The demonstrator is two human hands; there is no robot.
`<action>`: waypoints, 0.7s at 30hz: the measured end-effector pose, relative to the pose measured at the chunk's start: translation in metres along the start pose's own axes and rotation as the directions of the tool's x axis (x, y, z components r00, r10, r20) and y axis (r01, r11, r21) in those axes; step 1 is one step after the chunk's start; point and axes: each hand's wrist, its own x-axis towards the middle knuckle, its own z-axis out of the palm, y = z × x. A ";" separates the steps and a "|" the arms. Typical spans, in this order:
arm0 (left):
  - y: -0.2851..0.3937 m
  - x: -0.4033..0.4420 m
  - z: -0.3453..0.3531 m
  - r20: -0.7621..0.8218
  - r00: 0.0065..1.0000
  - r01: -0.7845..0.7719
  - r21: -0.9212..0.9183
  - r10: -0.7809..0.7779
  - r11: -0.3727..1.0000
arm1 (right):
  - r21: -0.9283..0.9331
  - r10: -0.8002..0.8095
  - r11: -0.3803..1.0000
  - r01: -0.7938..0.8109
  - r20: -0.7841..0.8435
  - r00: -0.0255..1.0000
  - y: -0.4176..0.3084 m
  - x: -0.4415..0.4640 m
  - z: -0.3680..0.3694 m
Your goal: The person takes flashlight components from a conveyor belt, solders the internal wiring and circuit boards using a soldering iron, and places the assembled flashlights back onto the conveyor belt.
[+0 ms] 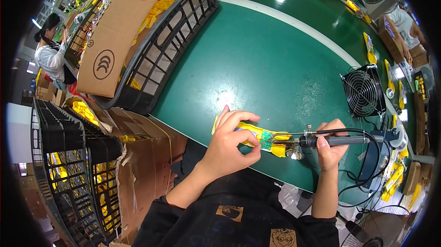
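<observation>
In the head view, my left hand [229, 139] is closed over a yellow plastic housing [278, 151] on the green table, thumb and index finger bent close together at a green circuit board [266, 140]. Whether the fingertips also pinch a wire cannot be made out. My right hand [330, 153] grips a soldering iron [337, 140] with a dark handle and a thin metal feed tube [289, 134] along it. The iron's tip points left and reaches the board, touching or very near it. Below the iron sits a round silvery reflector [294, 153], beside the housing's right end.
A black fan [364, 91] and a blue-grey box [374, 162] with cables stand at the right. At the left are a black crate [163, 49] and a cardboard box [147, 169]. Yellow parts [370, 47] line the far strip. Other people work at both sides.
</observation>
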 end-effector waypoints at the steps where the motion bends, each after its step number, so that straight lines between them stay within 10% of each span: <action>1: 0.000 0.000 0.000 0.003 1.000 0.003 -0.003 -0.003 1.000 | 0.001 -0.001 1.000 0.001 0.003 1.000 0.000 0.000 0.001; 21: 0.005 0.004 0.002 0.035 0.995 0.088 0.016 -0.088 0.996 | -0.020 0.001 1.000 -0.001 0.038 0.999 0.001 0.001 0.002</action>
